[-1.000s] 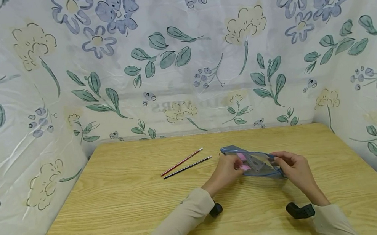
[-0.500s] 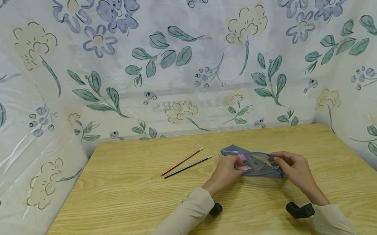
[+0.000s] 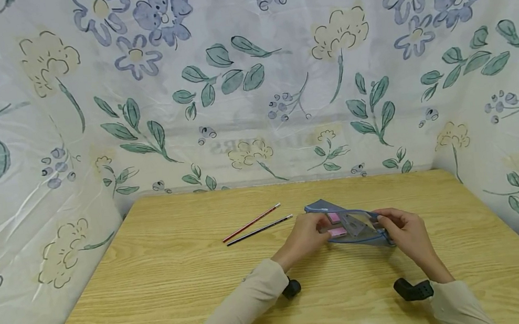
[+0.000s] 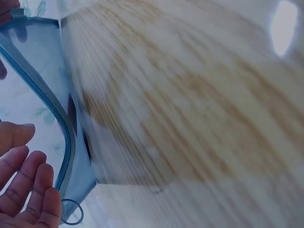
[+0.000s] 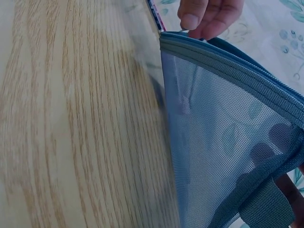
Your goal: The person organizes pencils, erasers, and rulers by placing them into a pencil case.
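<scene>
A blue mesh zip pouch lies with its mouth spread wide on the table. Inside it show a clear set square and two small pink blocks. My right hand pinches the pouch's rim at its right end; through the mesh its fingers show dimly in the right wrist view. At the pouch's left end is my left hand. In the left wrist view that hand has loosely bent fingers beside the zip, thumb apart, nothing seen between them.
A red pencil and a black pencil lie on the wooden table, left of the pouch. Black wrist devices hang under both sleeves. A floral cloth stands behind and at both sides.
My left hand has drawn back slightly to the left from the pouch's mouth, leaving more of the pink blocks in sight. The right hand and the pouch hold their place.
</scene>
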A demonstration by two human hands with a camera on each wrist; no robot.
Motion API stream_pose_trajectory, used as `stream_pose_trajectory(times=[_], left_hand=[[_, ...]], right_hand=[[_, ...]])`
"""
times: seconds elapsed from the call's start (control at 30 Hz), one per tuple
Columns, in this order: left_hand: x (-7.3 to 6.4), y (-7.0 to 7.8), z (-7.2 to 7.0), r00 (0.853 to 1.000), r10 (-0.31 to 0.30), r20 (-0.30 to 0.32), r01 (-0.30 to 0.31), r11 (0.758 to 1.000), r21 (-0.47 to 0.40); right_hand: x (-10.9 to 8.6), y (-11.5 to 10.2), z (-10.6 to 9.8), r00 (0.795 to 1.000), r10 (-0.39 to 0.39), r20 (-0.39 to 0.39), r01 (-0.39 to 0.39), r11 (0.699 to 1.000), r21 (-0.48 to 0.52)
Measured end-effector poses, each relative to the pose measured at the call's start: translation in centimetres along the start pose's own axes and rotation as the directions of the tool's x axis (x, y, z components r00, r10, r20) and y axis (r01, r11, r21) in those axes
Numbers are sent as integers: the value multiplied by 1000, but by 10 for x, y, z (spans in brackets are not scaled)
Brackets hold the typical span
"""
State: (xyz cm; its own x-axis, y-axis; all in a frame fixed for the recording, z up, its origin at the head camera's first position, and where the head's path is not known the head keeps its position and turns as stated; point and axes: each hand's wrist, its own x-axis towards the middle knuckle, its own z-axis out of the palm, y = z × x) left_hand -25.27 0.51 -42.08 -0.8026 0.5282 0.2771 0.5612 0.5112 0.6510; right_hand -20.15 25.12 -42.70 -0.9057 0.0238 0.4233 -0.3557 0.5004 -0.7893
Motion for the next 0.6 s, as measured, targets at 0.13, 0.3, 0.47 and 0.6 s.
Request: stream_pose_trajectory(times=[0.13, 0.3, 0.47, 0.6], left_hand=[[-1, -1, -3, 1000, 10, -3, -11, 1000, -27], [-5, 0, -9, 999, 32, -9, -32, 998, -47], [-9, -2, -13, 999, 41, -14, -41, 999, -19], [-12, -6, -17, 1000, 22, -21, -22, 1000, -4]], right_hand=[[0, -2, 0, 1000, 1, -6, -1, 1000, 0], [-4, -34, -2, 1000, -20, -4, 20, 1000, -13], [-5, -37, -2, 1000, -7, -11, 7, 1000, -19], [-2, -16, 0, 999, 27, -22, -28, 999, -20]])
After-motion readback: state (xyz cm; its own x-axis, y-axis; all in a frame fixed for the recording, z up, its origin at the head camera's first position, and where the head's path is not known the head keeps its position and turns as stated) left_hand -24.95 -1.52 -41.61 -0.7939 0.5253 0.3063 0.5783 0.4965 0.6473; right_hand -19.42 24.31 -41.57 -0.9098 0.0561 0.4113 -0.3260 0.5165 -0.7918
